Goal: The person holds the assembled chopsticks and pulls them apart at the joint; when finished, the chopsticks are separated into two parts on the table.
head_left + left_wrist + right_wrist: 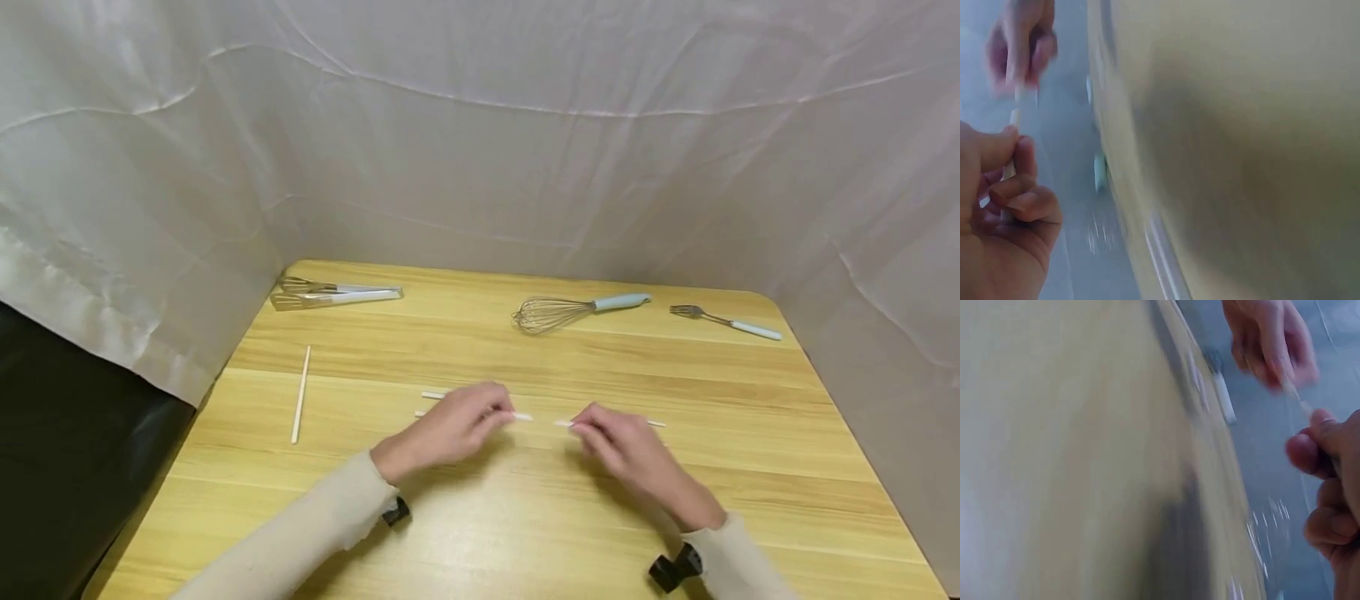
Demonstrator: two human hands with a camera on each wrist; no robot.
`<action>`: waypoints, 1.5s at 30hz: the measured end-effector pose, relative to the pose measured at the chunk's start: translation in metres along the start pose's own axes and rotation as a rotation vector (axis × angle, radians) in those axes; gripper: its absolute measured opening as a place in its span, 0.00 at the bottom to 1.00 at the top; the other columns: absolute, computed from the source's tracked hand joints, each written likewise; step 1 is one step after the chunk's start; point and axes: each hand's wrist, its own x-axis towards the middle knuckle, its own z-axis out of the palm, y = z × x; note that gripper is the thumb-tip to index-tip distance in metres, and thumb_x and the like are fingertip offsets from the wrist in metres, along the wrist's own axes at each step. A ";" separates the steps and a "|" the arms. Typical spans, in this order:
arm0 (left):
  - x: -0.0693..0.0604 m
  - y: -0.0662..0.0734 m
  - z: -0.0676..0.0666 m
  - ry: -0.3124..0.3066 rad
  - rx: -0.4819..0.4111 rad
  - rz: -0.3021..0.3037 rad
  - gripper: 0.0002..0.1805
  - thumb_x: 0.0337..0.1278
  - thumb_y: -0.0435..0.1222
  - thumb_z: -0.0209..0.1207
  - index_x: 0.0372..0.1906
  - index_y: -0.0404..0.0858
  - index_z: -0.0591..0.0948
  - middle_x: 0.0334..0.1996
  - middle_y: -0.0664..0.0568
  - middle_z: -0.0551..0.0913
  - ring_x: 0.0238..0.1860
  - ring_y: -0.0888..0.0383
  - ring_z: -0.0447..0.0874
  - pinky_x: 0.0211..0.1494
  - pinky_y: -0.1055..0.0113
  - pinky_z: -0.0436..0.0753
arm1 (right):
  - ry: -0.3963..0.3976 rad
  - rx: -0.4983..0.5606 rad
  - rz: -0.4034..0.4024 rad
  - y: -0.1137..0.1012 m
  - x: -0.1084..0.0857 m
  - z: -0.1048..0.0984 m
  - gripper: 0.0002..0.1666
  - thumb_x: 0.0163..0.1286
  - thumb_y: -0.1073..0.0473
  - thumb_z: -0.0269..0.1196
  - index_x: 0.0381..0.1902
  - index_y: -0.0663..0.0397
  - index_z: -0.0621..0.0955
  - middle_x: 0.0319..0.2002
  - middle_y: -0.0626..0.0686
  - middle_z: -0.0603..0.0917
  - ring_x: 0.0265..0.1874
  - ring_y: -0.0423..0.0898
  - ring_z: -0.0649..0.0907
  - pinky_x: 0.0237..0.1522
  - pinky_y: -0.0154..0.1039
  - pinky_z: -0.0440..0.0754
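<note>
My left hand (468, 421) pinches a thin white stick (522, 417) between thumb and fingers, its tip pointing right. Opposite it, my right hand (630, 450) pinches another thin white stick (562, 424), whose tip points left. A small gap separates the two tips in the head view. Both hands are raised over the wooden table, and the left fingers curl round their stick (1015, 117) in the left wrist view. Behind the left hand, the end of a further white stick (432, 395) shows; the hand hides the rest.
A white stick (301, 396) lies alone at the left of the table (480, 533). Along the back edge are metal tongs (367, 294), a whisk (621, 302) with a pale blue handle and a fork (753, 330). Grey curtain (480, 167) hangs behind and at both sides.
</note>
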 end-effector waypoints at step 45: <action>0.008 -0.084 -0.036 -0.028 0.156 -0.197 0.07 0.76 0.35 0.67 0.52 0.42 0.90 0.45 0.54 0.89 0.50 0.56 0.83 0.60 0.55 0.82 | -0.147 -0.079 0.444 0.097 -0.015 -0.033 0.03 0.76 0.54 0.73 0.45 0.44 0.90 0.37 0.44 0.85 0.34 0.39 0.78 0.37 0.33 0.77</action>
